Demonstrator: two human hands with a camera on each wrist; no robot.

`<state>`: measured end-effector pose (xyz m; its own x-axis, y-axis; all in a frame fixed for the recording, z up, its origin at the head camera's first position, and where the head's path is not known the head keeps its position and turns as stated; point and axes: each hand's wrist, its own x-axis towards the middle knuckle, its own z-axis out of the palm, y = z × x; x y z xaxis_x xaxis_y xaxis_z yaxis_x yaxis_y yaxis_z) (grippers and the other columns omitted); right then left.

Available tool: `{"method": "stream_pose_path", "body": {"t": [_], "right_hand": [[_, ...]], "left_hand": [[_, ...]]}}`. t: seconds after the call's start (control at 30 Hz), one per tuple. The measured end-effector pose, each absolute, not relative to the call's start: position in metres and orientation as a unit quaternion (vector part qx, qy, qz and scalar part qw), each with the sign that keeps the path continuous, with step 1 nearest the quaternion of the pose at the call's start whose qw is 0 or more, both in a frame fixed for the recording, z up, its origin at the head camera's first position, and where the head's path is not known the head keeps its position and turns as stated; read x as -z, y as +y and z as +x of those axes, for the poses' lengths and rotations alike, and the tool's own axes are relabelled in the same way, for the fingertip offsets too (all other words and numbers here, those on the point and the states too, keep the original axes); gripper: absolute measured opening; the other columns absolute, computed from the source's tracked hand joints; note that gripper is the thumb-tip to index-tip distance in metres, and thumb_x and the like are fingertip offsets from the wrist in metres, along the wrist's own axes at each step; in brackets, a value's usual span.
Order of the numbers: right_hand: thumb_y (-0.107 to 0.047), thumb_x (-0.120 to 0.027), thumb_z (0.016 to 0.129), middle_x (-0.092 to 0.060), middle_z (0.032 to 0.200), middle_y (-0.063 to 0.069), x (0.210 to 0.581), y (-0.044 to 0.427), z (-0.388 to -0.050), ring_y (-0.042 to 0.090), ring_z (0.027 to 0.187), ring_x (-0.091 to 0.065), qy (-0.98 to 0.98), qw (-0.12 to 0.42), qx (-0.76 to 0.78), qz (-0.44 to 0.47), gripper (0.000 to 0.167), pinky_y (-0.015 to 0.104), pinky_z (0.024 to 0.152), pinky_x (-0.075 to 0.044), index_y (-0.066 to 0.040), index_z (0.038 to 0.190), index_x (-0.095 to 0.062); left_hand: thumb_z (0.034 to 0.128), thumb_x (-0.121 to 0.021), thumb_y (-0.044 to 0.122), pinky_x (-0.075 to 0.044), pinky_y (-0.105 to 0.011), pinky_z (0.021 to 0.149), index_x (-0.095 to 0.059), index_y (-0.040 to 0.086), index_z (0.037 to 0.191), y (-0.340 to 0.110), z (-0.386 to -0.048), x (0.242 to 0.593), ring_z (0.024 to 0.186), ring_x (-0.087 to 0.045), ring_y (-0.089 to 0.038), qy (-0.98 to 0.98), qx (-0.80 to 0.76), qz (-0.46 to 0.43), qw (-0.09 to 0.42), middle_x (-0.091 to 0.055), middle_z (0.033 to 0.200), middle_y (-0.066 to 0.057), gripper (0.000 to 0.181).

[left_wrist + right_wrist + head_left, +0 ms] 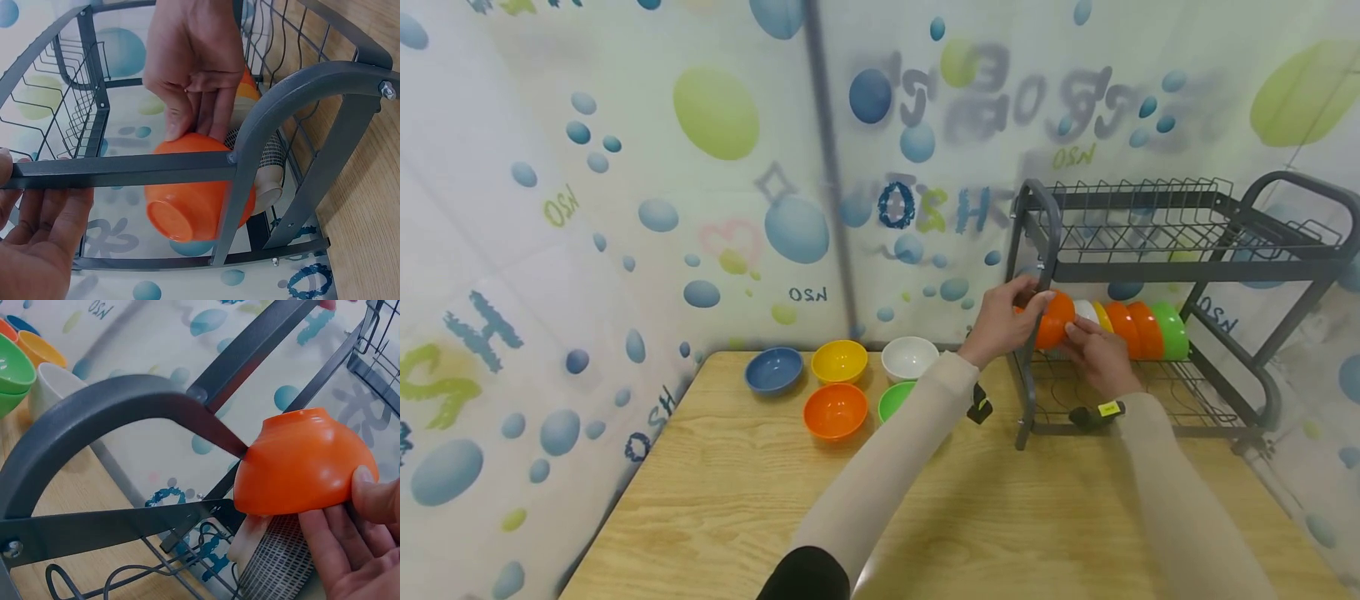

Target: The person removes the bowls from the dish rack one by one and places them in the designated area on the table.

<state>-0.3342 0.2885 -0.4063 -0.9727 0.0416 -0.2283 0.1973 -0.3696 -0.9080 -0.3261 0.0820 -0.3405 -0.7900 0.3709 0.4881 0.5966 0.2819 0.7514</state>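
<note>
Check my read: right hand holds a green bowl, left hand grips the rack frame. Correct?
Wrong colour: the bowl is orange, as the right wrist view shows. The right hand does hold it, and the left hand grips the rack frame.

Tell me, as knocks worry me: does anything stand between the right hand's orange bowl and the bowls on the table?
The rack's left end frame, gripped by the left hand, stands between the held bowl and the table bowls.
</note>
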Motion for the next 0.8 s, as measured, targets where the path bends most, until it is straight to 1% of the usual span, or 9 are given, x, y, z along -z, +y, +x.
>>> {"method": "stream_pose_path", "body": {"t": [0.1, 0.2, 0.23, 0.3, 0.43, 0.5, 0.57, 0.73, 0.8], "right_hand": [[-0.018, -0.07, 0.097, -0.038, 0.165, 0.001, 0.403, 0.29, -0.331, -0.002, 0.087, -0.072, 0.561, 0.035, 0.82, 0.103, 0.072, 0.021, 0.091, -0.056, -0.011, 0.159, -0.033], [-0.02, -0.072, 0.096, -0.066, 0.138, -0.009, 0.401, 0.292, -0.327, -0.001, 0.087, -0.072, 0.574, 0.014, 0.813, 0.099, 0.069, 0.018, 0.081, -0.059, -0.009, 0.156, -0.04], [-0.02, -0.073, 0.096, -0.069, 0.126, -0.013, 0.4, 0.292, -0.326, -0.001, 0.087, -0.072, 0.581, 0.009, 0.808, 0.097, 0.068, 0.017, 0.08, -0.059, -0.01, 0.156, -0.042], [-0.023, -0.073, 0.096, -0.065, 0.108, -0.015, 0.399, 0.294, -0.322, -0.001, 0.089, -0.07, 0.598, -0.002, 0.797, 0.09, 0.064, 0.016, 0.08, -0.059, -0.011, 0.153, -0.048], [-0.02, -0.074, 0.095, -0.061, 0.108, -0.013, 0.396, 0.297, -0.315, -0.001, 0.089, -0.069, 0.61, -0.021, 0.789, 0.071, 0.038, 0.015, 0.08, -0.058, -0.014, 0.132, -0.065], [-0.017, -0.073, 0.095, -0.065, 0.105, -0.014, 0.395, 0.299, -0.311, -0.001, 0.089, -0.07, 0.611, -0.028, 0.789, 0.059, 0.024, 0.015, 0.08, -0.058, -0.017, 0.118, -0.067], [-0.015, -0.072, 0.095, -0.068, 0.101, -0.015, 0.394, 0.3, -0.307, -0.002, 0.088, -0.07, 0.617, -0.033, 0.785, 0.049, 0.018, 0.014, 0.079, -0.058, -0.018, 0.111, -0.065], [-0.016, -0.068, 0.099, -0.068, 0.094, -0.019, 0.393, 0.304, -0.297, -0.006, 0.088, -0.068, 0.681, -0.049, 0.73, 0.033, 0.019, 0.009, 0.079, -0.056, -0.014, 0.117, -0.061], [-0.02, -0.068, 0.1, -0.067, 0.094, -0.022, 0.392, 0.305, -0.294, -0.007, 0.088, -0.066, 0.718, -0.06, 0.692, 0.037, 0.025, 0.008, 0.079, -0.055, -0.011, 0.122, -0.061]], "left_hand": [[0.1076, -0.054, 0.034, -0.051, -0.014, 0.085, -0.068, 0.012, 0.118, 0.083, -0.327, 0.341, 0.091, -0.067, -0.006, -0.793, 0.517, -0.304, 0.108, -0.075, 0.102, -0.004, 0.028], [0.1074, -0.054, 0.034, -0.052, -0.013, 0.084, -0.068, 0.012, 0.118, 0.083, -0.327, 0.342, 0.09, -0.067, -0.005, -0.789, 0.523, -0.304, 0.105, -0.076, 0.102, -0.005, 0.028], [0.1074, -0.054, 0.034, -0.052, -0.013, 0.084, -0.068, 0.012, 0.118, 0.083, -0.327, 0.342, 0.09, -0.067, -0.004, -0.788, 0.524, -0.305, 0.104, -0.076, 0.102, -0.005, 0.028], [0.1074, -0.055, 0.033, -0.052, -0.013, 0.081, -0.068, 0.011, 0.117, 0.083, -0.327, 0.343, 0.089, -0.067, -0.004, -0.785, 0.529, -0.306, 0.102, -0.076, 0.103, -0.007, 0.028], [0.1076, -0.054, 0.032, -0.051, -0.012, 0.077, -0.068, 0.011, 0.117, 0.082, -0.327, 0.342, 0.089, -0.067, -0.003, -0.783, 0.53, -0.309, 0.1, -0.076, 0.104, -0.008, 0.027], [0.1077, -0.054, 0.032, -0.051, -0.012, 0.077, -0.068, 0.011, 0.118, 0.082, -0.327, 0.342, 0.089, -0.067, -0.003, -0.784, 0.529, -0.31, 0.102, -0.076, 0.104, -0.007, 0.027], [0.1076, -0.055, 0.032, -0.051, -0.012, 0.076, -0.068, 0.011, 0.118, 0.082, -0.326, 0.341, 0.09, -0.067, -0.004, -0.785, 0.527, -0.31, 0.103, -0.075, 0.104, -0.007, 0.027], [0.1069, -0.056, 0.032, -0.052, -0.013, 0.075, -0.068, 0.011, 0.118, 0.081, -0.327, 0.341, 0.09, -0.067, -0.005, -0.786, 0.527, -0.309, 0.099, -0.075, 0.105, -0.006, 0.026], [0.1067, -0.056, 0.033, -0.052, -0.013, 0.075, -0.068, 0.012, 0.118, 0.081, -0.327, 0.341, 0.09, -0.067, -0.004, -0.787, 0.527, -0.307, 0.096, -0.075, 0.106, -0.006, 0.027]]}}
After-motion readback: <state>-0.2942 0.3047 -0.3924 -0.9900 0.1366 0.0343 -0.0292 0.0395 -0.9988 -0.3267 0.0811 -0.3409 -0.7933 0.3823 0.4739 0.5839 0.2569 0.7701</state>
